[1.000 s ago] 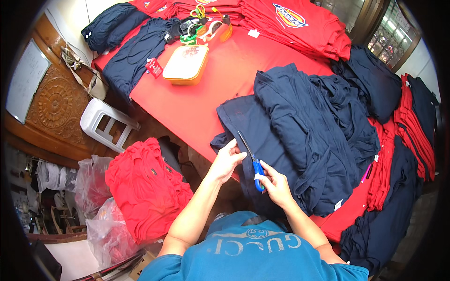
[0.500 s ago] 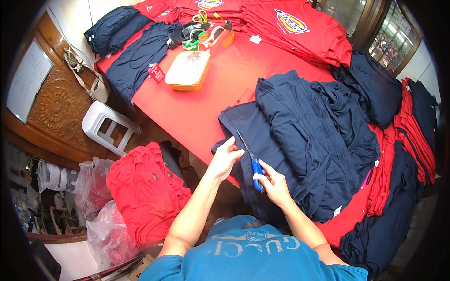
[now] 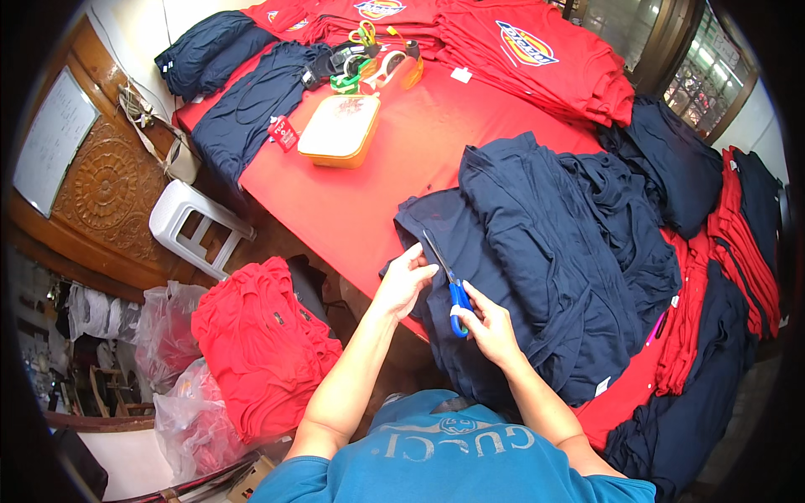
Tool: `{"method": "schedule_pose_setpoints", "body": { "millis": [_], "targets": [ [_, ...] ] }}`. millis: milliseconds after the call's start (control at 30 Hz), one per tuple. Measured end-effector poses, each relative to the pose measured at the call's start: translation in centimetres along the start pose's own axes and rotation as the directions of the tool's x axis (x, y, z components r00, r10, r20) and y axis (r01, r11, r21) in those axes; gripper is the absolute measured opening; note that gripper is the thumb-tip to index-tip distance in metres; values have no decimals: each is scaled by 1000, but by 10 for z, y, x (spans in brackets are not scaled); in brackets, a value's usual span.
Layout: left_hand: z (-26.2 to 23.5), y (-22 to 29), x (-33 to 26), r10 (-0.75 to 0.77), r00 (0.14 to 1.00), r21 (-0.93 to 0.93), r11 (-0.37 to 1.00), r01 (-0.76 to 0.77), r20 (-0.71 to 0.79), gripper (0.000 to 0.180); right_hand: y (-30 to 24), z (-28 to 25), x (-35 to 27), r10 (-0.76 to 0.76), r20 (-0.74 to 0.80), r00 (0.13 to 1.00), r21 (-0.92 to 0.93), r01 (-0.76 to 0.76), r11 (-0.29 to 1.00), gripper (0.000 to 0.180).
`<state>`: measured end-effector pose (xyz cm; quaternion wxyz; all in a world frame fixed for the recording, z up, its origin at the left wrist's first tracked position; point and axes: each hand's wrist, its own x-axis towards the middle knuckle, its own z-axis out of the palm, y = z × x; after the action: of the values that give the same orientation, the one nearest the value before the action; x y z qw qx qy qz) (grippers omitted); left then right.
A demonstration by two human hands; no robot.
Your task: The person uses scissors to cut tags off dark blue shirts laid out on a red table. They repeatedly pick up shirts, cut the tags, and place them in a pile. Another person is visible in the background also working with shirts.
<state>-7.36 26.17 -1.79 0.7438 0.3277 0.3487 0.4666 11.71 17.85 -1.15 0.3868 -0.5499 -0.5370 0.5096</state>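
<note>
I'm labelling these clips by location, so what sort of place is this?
Probably a small garment workshop or clothes-packing room: piles of red shirts and navy garments lie on a red-covered table, and the right hand holds blue-handled scissors.

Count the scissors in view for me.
2: blue-handled scissors in the right hand, and what look like yellow-green-handled scissors toward the far side of the red table. Others may be hidden.

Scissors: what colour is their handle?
The scissors' handle is blue, seen best in the head view.
</note>
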Motion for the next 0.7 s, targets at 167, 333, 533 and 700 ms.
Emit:
{"method": "schedule_pose_setpoints", "body": {
  "millis": [167,333,533,700],
  "targets": [
    [-5,-6,6,21,998,-57,998,-24,-52,41,2,-2,-3,113,-7,994,61,-113,992,52],
    [-7,0,16,47,997,-74,996,-52,-67,36,7,-1,1,-28,-10,1000,-40,27,999,51],
    [-2,5,11,31,1000,-8,999,-31,3,35,-2,-3,16,-47,-3,999,-50,47,998,52],
    [-14,-4,26,23,992,-94,995,-35,-122,34,1,-3,17,40,-8,999,-15,-40,999,52]
  ]
}}
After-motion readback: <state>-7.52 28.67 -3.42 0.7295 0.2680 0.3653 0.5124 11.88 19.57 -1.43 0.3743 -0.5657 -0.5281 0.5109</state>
